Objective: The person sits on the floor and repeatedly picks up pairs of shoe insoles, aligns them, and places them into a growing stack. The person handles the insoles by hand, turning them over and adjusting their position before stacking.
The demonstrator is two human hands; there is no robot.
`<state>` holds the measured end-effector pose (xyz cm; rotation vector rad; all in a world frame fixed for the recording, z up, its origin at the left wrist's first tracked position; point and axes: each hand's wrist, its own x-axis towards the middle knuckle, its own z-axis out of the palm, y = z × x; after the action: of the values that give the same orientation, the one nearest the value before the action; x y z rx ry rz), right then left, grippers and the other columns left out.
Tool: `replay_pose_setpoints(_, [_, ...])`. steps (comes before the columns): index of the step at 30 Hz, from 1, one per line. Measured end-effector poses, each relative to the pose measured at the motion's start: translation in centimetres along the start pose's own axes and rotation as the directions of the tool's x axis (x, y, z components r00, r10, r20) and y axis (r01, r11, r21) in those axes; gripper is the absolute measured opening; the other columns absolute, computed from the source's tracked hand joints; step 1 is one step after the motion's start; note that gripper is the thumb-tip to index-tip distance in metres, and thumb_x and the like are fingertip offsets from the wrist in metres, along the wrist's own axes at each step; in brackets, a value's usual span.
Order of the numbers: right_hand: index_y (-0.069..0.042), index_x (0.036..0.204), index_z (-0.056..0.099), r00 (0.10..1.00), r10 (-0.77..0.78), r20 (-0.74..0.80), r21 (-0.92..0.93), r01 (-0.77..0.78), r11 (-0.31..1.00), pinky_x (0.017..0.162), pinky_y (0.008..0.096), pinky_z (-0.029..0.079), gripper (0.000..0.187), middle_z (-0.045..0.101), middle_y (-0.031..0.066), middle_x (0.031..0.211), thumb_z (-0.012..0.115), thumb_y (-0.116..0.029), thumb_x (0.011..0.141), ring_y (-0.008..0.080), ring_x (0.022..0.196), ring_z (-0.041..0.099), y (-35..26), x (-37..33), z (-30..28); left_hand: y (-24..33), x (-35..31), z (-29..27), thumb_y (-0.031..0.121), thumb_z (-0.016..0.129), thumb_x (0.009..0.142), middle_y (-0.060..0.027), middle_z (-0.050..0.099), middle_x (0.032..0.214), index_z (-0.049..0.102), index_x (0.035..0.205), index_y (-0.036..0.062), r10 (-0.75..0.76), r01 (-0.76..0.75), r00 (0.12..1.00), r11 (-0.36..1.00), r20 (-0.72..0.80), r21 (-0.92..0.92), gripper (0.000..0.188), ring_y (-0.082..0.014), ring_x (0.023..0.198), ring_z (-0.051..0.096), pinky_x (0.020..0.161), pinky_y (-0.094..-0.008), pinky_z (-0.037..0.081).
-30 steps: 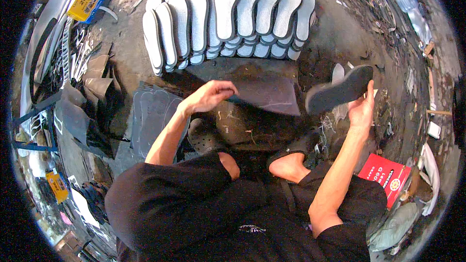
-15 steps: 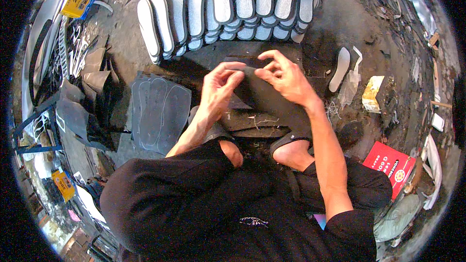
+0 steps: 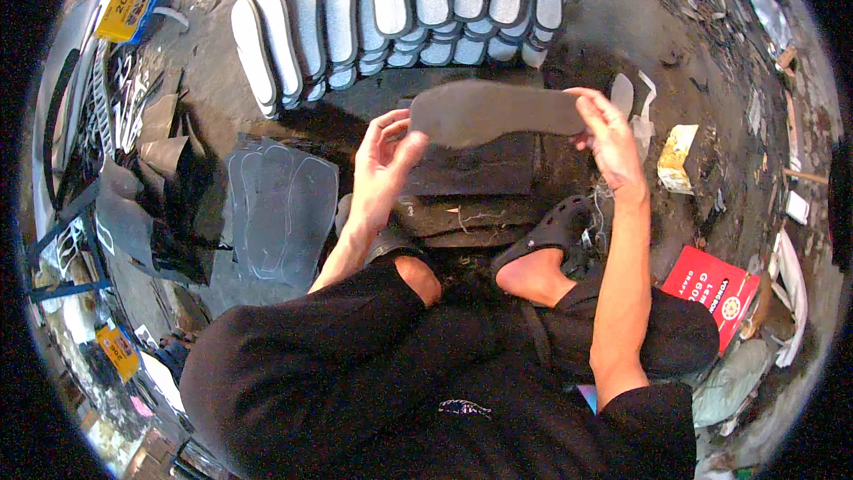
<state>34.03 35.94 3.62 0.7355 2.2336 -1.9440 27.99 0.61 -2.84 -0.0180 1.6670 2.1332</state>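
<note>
A dark grey, sole-shaped flat insole (image 3: 493, 113) of smooth-looking sheet material is held up crosswise in front of the body, one broad face turned toward the camera. Its wider, rounded end points left, beside the thumb and fingers of the left hand (image 3: 382, 156); whether they pinch it is unclear. The narrower end points right, gripped by the right hand (image 3: 613, 142). The lower edge curves gently inward toward the narrow end, and the piece looks nearly flat, its outline whole.
</note>
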Motion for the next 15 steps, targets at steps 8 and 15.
replay_pose_setpoints(8, [-0.007,0.144,0.053,0.997,0.039,-0.062,0.421,-0.009,0.907,0.076,0.0290,0.061,0.039,0.071,0.0099,0.126,0.065,-0.022,0.110,0.0250,0.097,0.077,4.4,-3.1,-11.1,-5.0,-0.4,0.2,0.021,0.084,0.087,-0.0161,0.051,0.159,0.063,0.146,0.0123,-0.010,-0.653,0.750,0.153,0.661,0.742,0.063,-0.0414,0.152,0.040,0.128,-0.0609,0.027])
replay_pose_setpoints(15, [-0.004,0.138,0.053,0.966,0.254,-0.047,0.640,-0.166,0.750,0.087,0.0418,0.066,0.035,0.063,0.0138,0.131,0.066,-0.009,0.106,0.0434,0.108,0.073,14.7,-3.2,-14.1,-0.8,0.3,1.5,0.004,0.073,0.090,-0.0153,0.074,0.110,0.073,0.115,0.0051,0.268,-0.661,0.747,0.397,0.608,0.636,0.025,-0.0355,0.105,0.072,0.092,-0.0453,0.058])
